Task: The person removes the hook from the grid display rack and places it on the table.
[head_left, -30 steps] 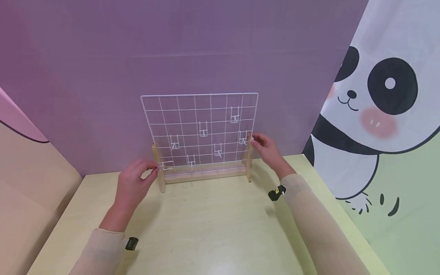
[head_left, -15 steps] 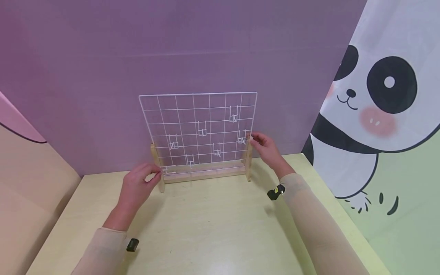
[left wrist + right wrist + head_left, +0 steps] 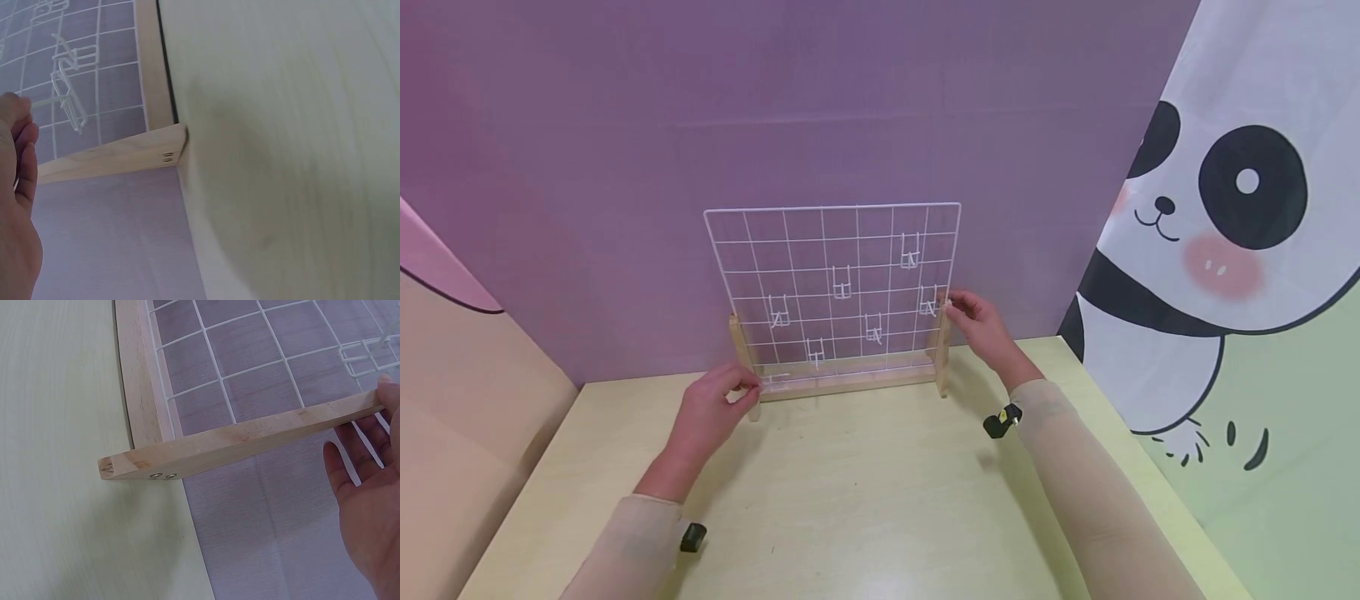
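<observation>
A white wire grid panel point(image 3: 842, 250) stands upright in a wooden stand point(image 3: 850, 384), with several white hooks hung on its wires. Low at the panel's left side, my left hand point(image 3: 715, 408) pinches the stem of a white wire hook point(image 3: 70, 100) between thumb and fingers. That hook's wide end lies close over the lower grid wires. Just beyond it in the left wrist view is another hook point(image 3: 84, 57) on the grid. My right hand point(image 3: 985, 329) holds the upper end of the stand's right upright point(image 3: 250, 434), thumb on the front edge and fingers behind.
The stand sits near the back of a pale wooden table point(image 3: 850, 500). Behind it rises a purple backdrop point(image 3: 820, 100), and a panda-printed sheet point(image 3: 1255, 275) hangs at the right. Small black devices point(image 3: 693, 537) are worn at both wrists.
My left hand, with the hook, has moved right and down toward the panel's lower left corner. The right hand stays on the upright.
</observation>
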